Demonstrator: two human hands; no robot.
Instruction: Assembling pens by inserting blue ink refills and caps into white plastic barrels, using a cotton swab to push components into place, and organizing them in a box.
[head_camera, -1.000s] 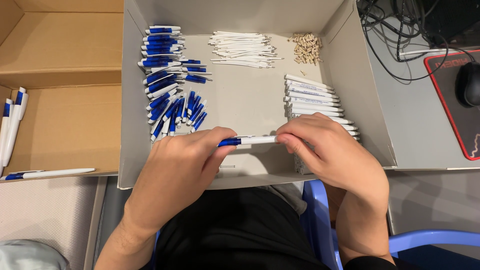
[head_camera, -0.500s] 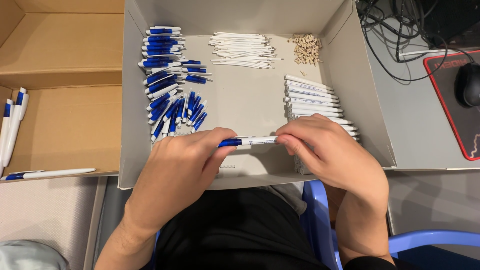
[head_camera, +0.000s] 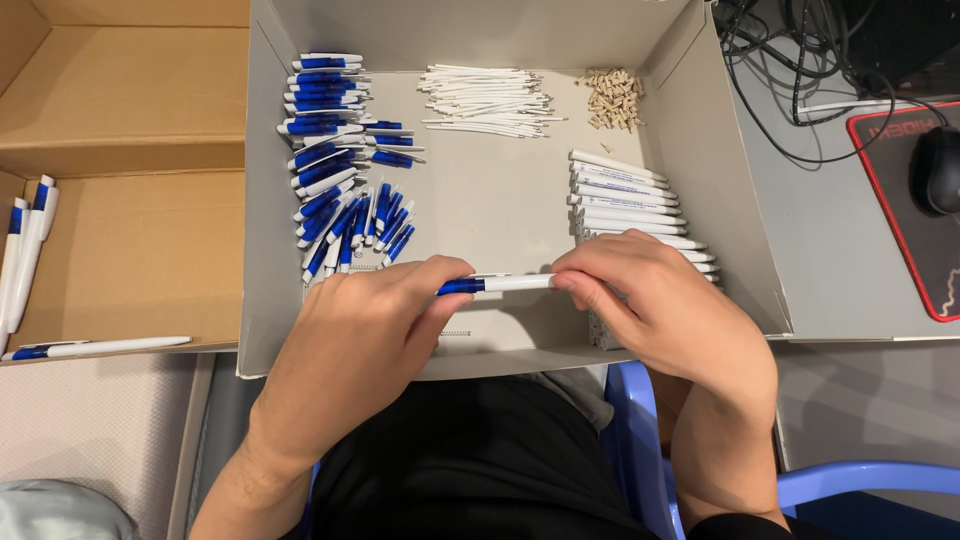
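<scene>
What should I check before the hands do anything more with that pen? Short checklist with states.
1. Left hand grips the pen at its blue end: ok.
2. Right hand grips the white end: ok.
3. Pen halves fully seated: cannot tell, fingers cover the ends.
4. Loose spring on the tray floor, unused: not ok.
5. White barrels stacked within reach: ok.
6. Blue-tipped parts within reach: ok.

Bare floor is left down the middle of the grey tray (head_camera: 268, 250), hemmed by blue pen caps (head_camera: 335, 150) along the left wall, white barrels (head_camera: 630, 200) along the right, and refills (head_camera: 485, 100) at the far edge.
</scene>
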